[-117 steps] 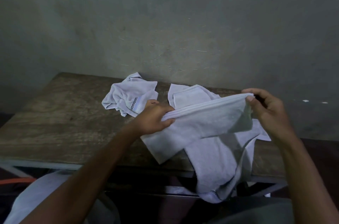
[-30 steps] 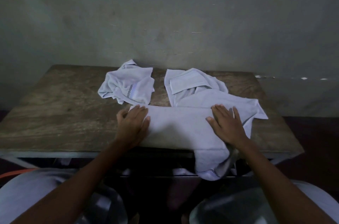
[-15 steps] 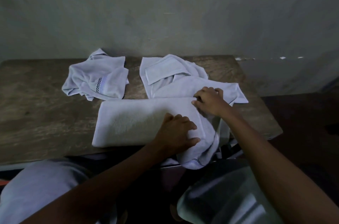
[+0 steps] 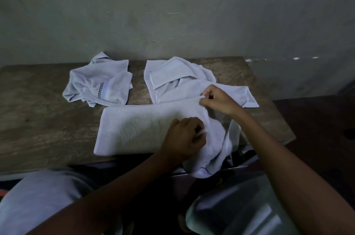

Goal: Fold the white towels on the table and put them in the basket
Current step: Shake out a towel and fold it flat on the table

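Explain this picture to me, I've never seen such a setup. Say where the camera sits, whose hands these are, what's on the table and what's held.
No machine here: a person wears one camera on the head, looking down at their own hands. On the wooden table lie a half-folded towel, a crumpled towel at the back left and a loose towel heap at the back right. The left hand and right hand each pinch a corner at the half-folded towel's right end. No basket shows.
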Demonstrator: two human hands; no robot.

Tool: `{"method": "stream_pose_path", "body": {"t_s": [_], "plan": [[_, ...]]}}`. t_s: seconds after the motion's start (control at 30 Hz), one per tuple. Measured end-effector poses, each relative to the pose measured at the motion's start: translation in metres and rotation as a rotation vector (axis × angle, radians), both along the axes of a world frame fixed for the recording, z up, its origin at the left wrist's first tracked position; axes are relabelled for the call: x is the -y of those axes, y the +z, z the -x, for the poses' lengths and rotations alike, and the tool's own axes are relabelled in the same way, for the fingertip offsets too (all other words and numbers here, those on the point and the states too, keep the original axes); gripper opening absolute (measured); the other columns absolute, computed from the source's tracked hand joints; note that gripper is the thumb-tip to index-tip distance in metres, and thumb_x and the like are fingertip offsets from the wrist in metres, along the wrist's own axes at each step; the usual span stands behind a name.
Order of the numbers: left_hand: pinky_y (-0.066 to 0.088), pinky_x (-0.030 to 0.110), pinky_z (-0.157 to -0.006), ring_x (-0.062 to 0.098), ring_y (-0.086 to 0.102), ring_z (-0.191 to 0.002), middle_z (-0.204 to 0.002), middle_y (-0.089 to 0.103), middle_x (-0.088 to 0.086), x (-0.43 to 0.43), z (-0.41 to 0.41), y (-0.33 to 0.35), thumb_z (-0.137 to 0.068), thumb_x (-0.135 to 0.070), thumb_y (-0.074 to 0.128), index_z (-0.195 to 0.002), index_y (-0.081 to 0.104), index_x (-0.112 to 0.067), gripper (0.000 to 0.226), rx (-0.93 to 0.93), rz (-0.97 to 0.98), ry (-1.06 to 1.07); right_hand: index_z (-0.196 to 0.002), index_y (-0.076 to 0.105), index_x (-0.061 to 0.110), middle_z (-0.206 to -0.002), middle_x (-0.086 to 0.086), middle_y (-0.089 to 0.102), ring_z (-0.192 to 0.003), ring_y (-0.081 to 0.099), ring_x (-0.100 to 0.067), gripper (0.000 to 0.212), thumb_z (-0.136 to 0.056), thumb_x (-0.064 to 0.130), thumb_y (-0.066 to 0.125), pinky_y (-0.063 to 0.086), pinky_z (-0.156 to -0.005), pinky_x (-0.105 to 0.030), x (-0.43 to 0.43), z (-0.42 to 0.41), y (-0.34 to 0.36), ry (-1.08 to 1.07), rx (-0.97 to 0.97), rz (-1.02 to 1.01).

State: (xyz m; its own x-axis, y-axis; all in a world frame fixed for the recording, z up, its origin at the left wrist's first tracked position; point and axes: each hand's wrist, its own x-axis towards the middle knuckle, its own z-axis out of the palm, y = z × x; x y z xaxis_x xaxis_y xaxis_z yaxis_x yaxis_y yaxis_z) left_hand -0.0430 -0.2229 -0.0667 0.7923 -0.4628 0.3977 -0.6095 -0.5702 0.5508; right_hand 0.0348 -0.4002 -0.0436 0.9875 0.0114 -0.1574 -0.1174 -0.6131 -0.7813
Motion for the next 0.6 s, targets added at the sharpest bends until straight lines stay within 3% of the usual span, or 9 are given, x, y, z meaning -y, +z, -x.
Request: {"method": "stream_pose_path", "body": {"t_s": [0.07,0.13,0.27,0.37,0.43,0.53,0.6], "plan": [[0.027,0.018,-0.066,-0.011,0.042,-0.066,-0.067,0.047,-0.017,-0.007,0.000,0.011,-0.077,-0.020,0.061,-0.099,0.054,-0.018,0.023,-0.074,0.120,0.052,-0.105,0.054,0.009,-0.076,-0.007,0.054,-0.069,0.051,-0.012,0.022,-0.084,0.010,0.060,0.043,-0.068,-0.027,-0.001,0.000,0.010,0.003,0.020,-0.154],[0.032,0.013,-0.068,-0.010,0.043,-0.068,-0.066,0.048,-0.019,-0.018,-0.002,0.020,-0.077,-0.014,0.060,-0.109,0.053,-0.020,0.033,-0.113,0.173,0.084,-0.103,0.058,0.015,-0.074,-0.006,0.052,-0.069,0.049,-0.011,0.019,-0.085,0.009,0.056,0.041,-0.067,-0.023,-0.004,0.000,0.018,0.042,0.025,-0.236],[0.039,0.023,-0.069,0.000,0.049,-0.072,-0.079,0.060,-0.014,-0.048,-0.001,0.029,-0.078,-0.017,0.055,-0.091,0.058,-0.017,0.013,-0.043,0.261,0.126,-0.085,0.067,0.015,-0.077,0.007,0.057,-0.073,0.048,-0.006,0.020,-0.089,0.006,0.049,0.039,-0.069,-0.019,-0.018,-0.007,0.029,0.120,0.027,-0.344],[0.038,0.010,-0.064,-0.001,0.053,-0.070,-0.072,0.056,-0.018,-0.075,0.002,0.030,-0.079,-0.025,0.057,-0.085,0.056,-0.024,0.006,-0.092,0.311,0.209,-0.086,0.069,0.014,-0.084,-0.008,0.054,-0.076,0.048,-0.015,0.023,-0.077,0.008,0.049,0.038,-0.068,-0.023,-0.032,-0.013,0.035,0.167,-0.022,-0.463],[0.035,0.005,-0.061,-0.004,0.052,-0.068,-0.067,0.056,-0.018,-0.093,0.007,0.029,-0.078,-0.019,0.063,-0.084,0.055,-0.025,0.011,-0.122,0.343,0.272,-0.090,0.068,0.015,-0.080,-0.005,0.056,-0.071,0.051,-0.008,0.024,-0.077,0.002,0.054,0.043,-0.066,-0.017,-0.043,-0.017,0.038,0.256,-0.031,-0.455],[0.035,0.003,-0.060,-0.004,0.053,-0.065,-0.073,0.057,-0.025,-0.120,0.015,0.027,-0.077,-0.027,0.062,-0.081,0.057,-0.019,0.011,-0.108,0.355,0.304,-0.095,0.068,0.017,-0.083,-0.003,0.059,-0.079,0.053,-0.011,0.022,-0.083,-0.001,0.064,0.047,-0.081,-0.024,-0.070,-0.024,0.040,0.371,-0.006,-0.314],[0.036,0.005,-0.060,-0.002,0.053,-0.063,-0.072,0.058,-0.022,-0.137,0.022,0.023,-0.075,-0.032,0.059,-0.077,0.057,-0.016,0.017,-0.125,0.364,0.313,-0.091,0.068,0.019,-0.080,-0.005,0.053,-0.075,0.045,-0.011,0.019,-0.083,0.001,0.066,0.042,-0.075,-0.021,-0.095,-0.030,0.039,0.408,0.048,-0.226]]}}
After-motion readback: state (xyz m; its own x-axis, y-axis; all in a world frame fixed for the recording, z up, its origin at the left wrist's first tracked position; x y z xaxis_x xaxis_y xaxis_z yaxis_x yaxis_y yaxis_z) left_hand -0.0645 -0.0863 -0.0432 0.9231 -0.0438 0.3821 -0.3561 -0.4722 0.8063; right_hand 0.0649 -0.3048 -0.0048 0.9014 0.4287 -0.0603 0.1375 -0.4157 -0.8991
